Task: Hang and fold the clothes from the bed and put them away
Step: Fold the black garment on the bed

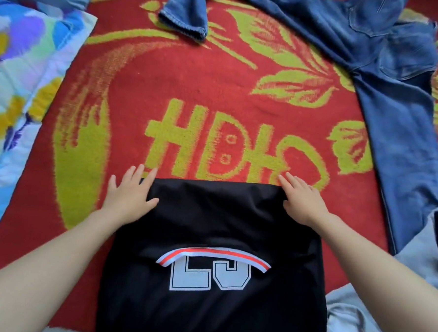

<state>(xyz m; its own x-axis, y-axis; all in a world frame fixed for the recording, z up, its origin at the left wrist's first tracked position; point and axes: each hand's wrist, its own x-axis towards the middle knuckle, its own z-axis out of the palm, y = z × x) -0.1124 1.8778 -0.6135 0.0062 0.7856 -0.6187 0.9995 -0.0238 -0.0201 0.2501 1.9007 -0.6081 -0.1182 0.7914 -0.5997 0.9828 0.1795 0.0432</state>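
Plainly, the black jersey [209, 216] lies flat on the red blanket [205, 75], directly in front of the person, its far edge a straight fold line and its striped collar trim [213, 255] arched over the white number print [206, 275]. The left hand [130, 193] rests on the far left corner and the right hand [304, 202] on the far right corner. Both are spread with straight fingers, palms down on the cloth and fingertips reaching past the edge onto the blanket; neither pinches anything.

The fabric looks thin, light and limp, with soft ripples running between the two hands, so it will probably sag and slide out of shape if lifted from one point. It seems smooth, perhaps a little slippery, and in no way fragile. The sensible places to take hold are the two far corners under the palms, pinched together so the edge stays straight for the next fold towards the body. Once folded small, supporting it from beneath with flat hands would likely keep the layers aligned.

A pair of jeans [388, 60] sprawls at the far right, a grey garment [352, 320] lies near the right forearm, and a floral quilt [21, 64] sits on the left.
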